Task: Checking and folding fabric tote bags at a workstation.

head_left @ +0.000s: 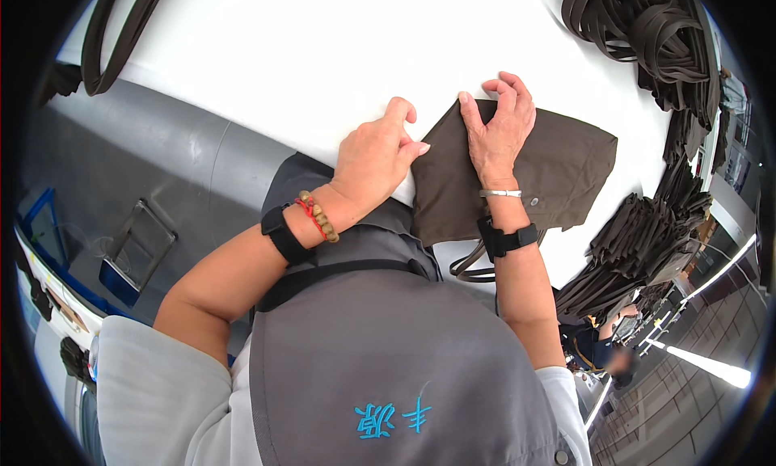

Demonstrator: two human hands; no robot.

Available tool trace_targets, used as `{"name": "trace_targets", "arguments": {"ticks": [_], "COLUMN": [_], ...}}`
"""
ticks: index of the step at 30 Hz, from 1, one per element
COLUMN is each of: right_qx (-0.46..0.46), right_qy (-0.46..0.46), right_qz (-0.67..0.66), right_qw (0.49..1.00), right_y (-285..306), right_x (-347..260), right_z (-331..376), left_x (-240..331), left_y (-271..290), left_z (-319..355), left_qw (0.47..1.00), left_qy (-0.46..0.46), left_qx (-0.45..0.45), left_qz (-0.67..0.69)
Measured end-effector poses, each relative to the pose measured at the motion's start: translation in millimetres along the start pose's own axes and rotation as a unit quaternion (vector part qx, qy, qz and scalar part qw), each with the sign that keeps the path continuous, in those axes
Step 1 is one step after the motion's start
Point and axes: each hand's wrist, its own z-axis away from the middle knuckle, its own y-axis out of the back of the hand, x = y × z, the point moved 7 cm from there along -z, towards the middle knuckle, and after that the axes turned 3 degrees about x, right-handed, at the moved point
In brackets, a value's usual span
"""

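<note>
A dark brown fabric bag [566,155] lies flat on the white table [283,54], close to its near edge. It has a small round metal snap, and a thin strap loop [469,265] hangs out at its near side. My right hand [501,130] rests on the bag's far part, thumb and fingers apart near the upper edge. Beside the left edge of the bag is my left hand [376,155], its fingers bent and its thumb tip close to the fabric. Thumb and index finger are apart, with nothing visible between them.
Coiled dark straps [647,33] are heaped at the far right. Below them, piles of folded brown fabric pieces [647,240] line the right edge. Another strap loop [121,37] hangs at the far left. A folding stool [137,252] stands on the floor at left. A person [598,345] is at lower right.
</note>
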Motion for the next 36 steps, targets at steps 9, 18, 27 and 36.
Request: {"name": "trace_targets", "arguments": {"ticks": [9, 18, 27, 36], "right_qx": [-0.010, -0.004, 0.006, 0.053], "right_qy": [-0.006, -0.024, 0.009, -0.002], "right_qz": [0.041, 0.088, 0.093, 0.044], "right_qw": [0.999, 0.996, 0.996, 0.998], "right_y": [-1, -20, -22, -14], "right_x": [-4, -30, -32, -27], "right_z": [1, 11, 8, 5], "left_x": [32, 13, 13, 10], "left_y": [5, -9, -8, 14], "left_z": [25, 39, 37, 38], "left_qw": [0.953, 0.919, 0.911, 0.943], "left_qy": [-0.244, -0.248, -0.251, -0.222], "left_qx": [0.004, -0.070, -0.085, -0.049], "left_qz": [-0.182, -0.300, -0.316, -0.242]}}
